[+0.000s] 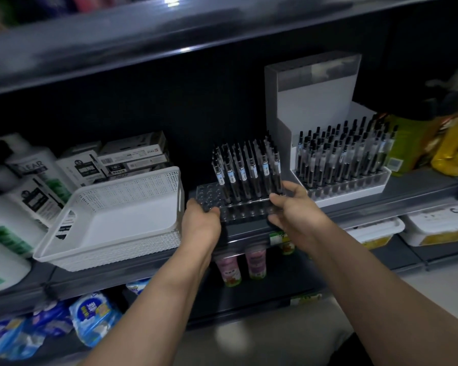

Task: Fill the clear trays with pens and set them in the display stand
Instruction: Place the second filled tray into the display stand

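Observation:
A clear tray point(209, 194) with rows of round holes sits at the front of the dark shelf. Several black-capped pens point(245, 169) stand upright in its right part, and its left holes are bare. My left hand point(202, 223) grips the tray's front left corner. My right hand point(292, 204) grips its right end, thumb on top. To the right stands the white display stand point(312, 101), where another clear tray point(354, 182) packed with several pens point(341, 154) rests.
A white perforated basket point(111, 220) sits just left of the tray, with pen boxes point(132, 157) and white bottles point(24, 180) behind it. Yellow and green packets point(434, 146) lie right of the stand. Cups point(228, 268) and blue packs point(90, 318) fill the lower shelves.

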